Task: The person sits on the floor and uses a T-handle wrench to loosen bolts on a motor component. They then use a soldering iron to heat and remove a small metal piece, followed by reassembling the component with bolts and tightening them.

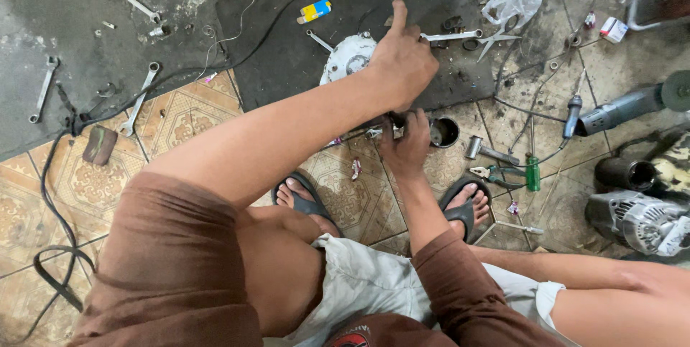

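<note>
Squatting over a tiled floor (180,113), the person works w/ both hands close together, seen from the head cam only.

Left hand (401,59): fist closed, thumb sticking up, pressing down at the edge of a dark rubber mat (287,45). It seems clamped on a dark part (397,118) that pokes out just below the fist; can't tell exactly what, since the hand hides most of it. The grip looks like it's there to steady the piece from above.

Right hand (406,147): fingers curled shut around the lower end of that same dark part, right under the left hand, prob. to brace it from below.

Just behind the left fist, on the mat, lies a round white metal cover (346,56), partly hidden by the forearm. A wrench (453,35) lies touching the fist's far side, scissors (496,41) just beyond.

Near the right hand: a small dark cup (444,132) on the tile, pliers (496,173) and a green-handled screwdriver (532,173) farther right, all within easy reach. An angle grinder (625,106) and a grey motor (636,219) sit well apart at the right edge. More wrenches (140,99) lie scattered at left, w/ a black cable (54,174) looping past.
</note>
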